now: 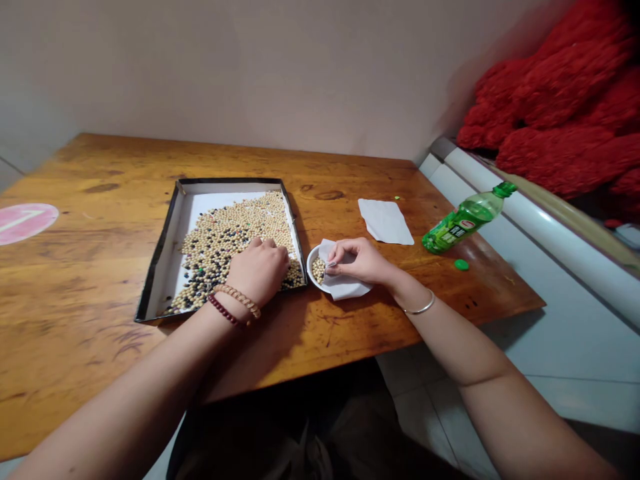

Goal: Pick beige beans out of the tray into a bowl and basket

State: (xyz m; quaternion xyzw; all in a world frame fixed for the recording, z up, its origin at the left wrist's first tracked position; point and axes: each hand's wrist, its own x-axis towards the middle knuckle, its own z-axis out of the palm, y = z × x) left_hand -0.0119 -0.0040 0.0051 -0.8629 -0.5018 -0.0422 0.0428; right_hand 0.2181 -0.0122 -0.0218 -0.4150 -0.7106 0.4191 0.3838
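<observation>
My left hand (261, 267) is over the right front part of a black-rimmed tray (169, 267), its fingers curled down at the soybeans (245, 217); the fingertips are hidden. Dark beans (223, 248) lie mixed among the pale ones, mostly towards the front. Just right of the tray stands a small white bowl (313, 256), part filled with pale beans (319, 269). My right hand (354, 260) pinches a white piece of paper (345, 289), which covers the right side of the bowl.
Another white paper (386, 221) lies flat behind my right hand. A green bottle (467, 219) leans at the table's right side, with a green cap (461, 265) near it. Red fluffy material (560, 100) is piled at the right. A round pink sticker (25, 223) marks the table's left.
</observation>
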